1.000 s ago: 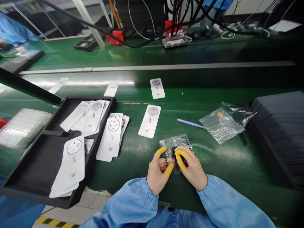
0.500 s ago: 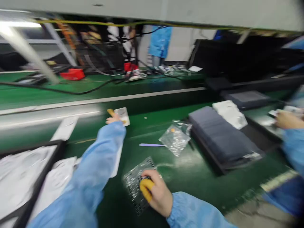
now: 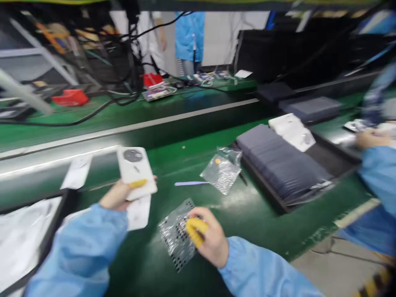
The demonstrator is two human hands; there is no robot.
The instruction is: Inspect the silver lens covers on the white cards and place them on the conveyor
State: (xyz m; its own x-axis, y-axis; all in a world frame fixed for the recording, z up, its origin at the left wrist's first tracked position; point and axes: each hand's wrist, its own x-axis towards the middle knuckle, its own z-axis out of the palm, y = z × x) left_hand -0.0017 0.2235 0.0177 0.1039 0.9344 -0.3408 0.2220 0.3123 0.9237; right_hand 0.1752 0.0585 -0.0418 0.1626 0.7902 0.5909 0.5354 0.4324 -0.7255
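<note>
A single camera sits on the person's head, looking forward and down across the green bench [image 3: 247, 214]. It is close in: the left hand [image 3: 116, 197] gripping a white cover [image 3: 134, 171] and the right hand [image 3: 208, 243] on a perforated film [image 3: 175, 239] fill the lower middle. The bench slants toward the upper right, and a co-worker's sleeve [image 3: 377, 177] cuts in at the right edge. The picture is motion-blurred.

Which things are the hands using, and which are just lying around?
In use: white plate in left hand; dotted sheet under right hand.
Lying about: purple stick, bubble bag, grey stack, red box.
</note>
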